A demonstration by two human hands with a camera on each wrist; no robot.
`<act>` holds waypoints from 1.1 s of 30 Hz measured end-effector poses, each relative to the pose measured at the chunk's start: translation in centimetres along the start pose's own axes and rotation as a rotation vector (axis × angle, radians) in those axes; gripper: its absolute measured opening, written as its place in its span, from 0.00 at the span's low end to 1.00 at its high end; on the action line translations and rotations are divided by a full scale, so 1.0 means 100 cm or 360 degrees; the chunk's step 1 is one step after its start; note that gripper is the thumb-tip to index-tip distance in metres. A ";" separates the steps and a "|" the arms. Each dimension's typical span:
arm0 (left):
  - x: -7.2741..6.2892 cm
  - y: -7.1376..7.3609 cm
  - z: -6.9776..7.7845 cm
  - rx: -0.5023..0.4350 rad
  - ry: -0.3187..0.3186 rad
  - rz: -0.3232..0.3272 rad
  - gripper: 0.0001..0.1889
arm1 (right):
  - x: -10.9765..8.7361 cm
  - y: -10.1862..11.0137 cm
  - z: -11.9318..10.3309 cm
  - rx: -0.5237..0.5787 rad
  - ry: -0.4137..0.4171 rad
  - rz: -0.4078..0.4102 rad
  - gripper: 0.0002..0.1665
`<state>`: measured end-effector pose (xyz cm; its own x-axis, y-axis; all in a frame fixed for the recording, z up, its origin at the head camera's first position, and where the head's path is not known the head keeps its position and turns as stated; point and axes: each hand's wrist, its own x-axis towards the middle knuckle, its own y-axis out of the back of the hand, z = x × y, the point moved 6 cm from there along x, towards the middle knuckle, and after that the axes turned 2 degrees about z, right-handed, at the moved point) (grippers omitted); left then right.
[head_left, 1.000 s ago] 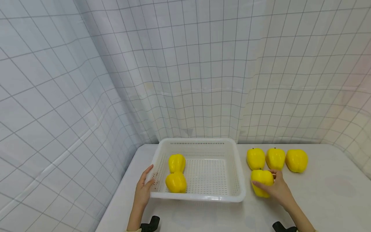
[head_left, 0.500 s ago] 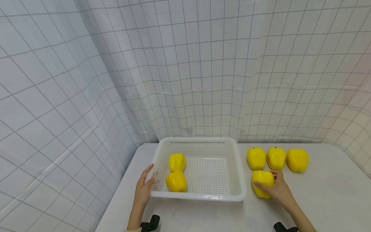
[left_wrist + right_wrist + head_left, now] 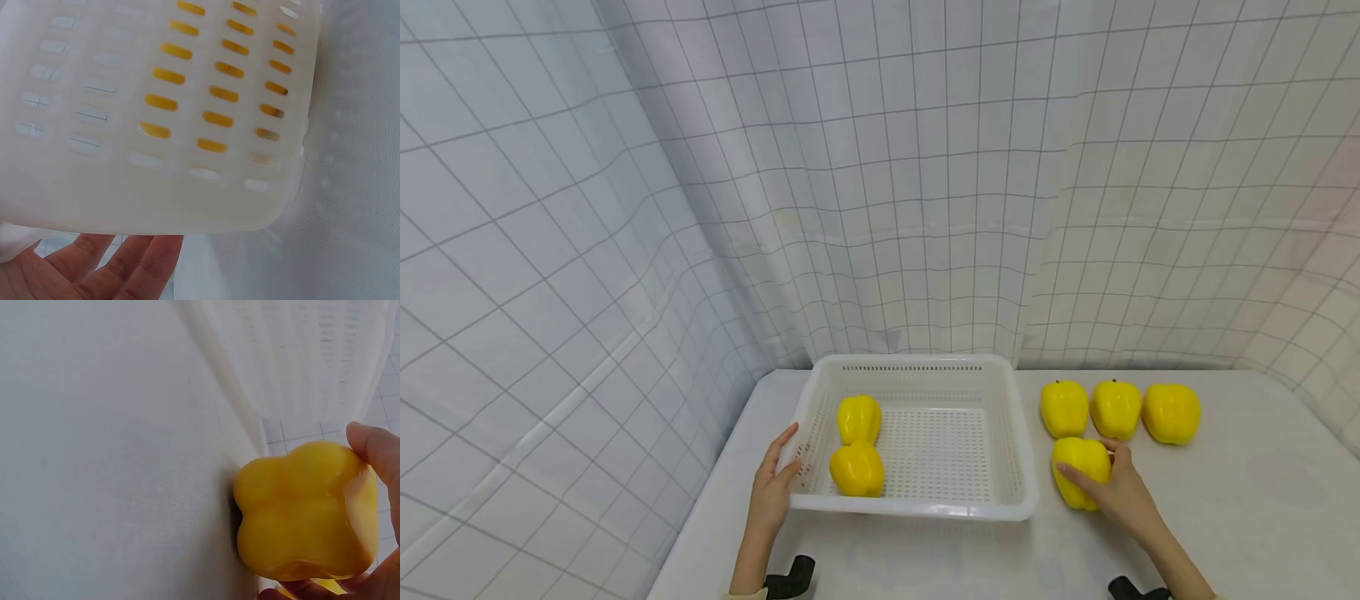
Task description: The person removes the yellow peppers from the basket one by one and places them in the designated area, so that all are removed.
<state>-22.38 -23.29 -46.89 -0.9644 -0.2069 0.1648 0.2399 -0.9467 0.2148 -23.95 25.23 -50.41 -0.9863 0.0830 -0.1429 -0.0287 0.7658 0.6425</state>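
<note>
A white plastic basket (image 3: 917, 507) has two yellow bell peppers (image 3: 857, 469) inside, one behind the other on its left side. My left hand (image 3: 769, 492) grips the basket's left rim, thumb and fingers at the edge. In the left wrist view the fingers (image 3: 119, 265) reach past the rim, partly hidden behind it, and yellow shows through the slots. To the right of the basket, my right hand (image 3: 1123, 492) grips another yellow bell pepper (image 3: 1078, 468). The right wrist view shows this pepper (image 3: 303, 509) with its lobed end facing the camera and the thumb on its upper side.
Three more yellow bell peppers (image 3: 1116, 410) stand in a row behind the held one. Everything is on a white table (image 3: 925, 558). Grid-patterned white curtains (image 3: 917, 208) hang along the back and sides. Each wrist wears a black device (image 3: 790, 577).
</note>
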 end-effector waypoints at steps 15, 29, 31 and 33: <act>0.001 0.001 0.000 -0.0002 -0.0004 0.0009 0.27 | -0.003 -0.002 -0.002 0.0031 0.0050 0.0061 0.64; 0.000 0.000 0.002 0.0003 -0.0038 0.0010 0.27 | -0.012 0.008 -0.007 0.0100 0.0242 0.0349 0.57; 0.000 0.000 0.002 0.0009 -0.0041 0.0020 0.27 | -0.015 0.011 -0.011 0.0119 0.0285 0.0426 0.56; -0.001 0.000 0.002 0.0017 -0.0039 0.0023 0.27 | -0.017 0.014 -0.014 0.0144 0.0306 0.0497 0.55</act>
<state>-22.30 -23.22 -46.74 -0.9578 -0.2144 0.1915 0.2552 -0.9409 0.2225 -22.54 25.21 -48.19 -0.9580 0.2066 0.1989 0.2842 0.7766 0.5623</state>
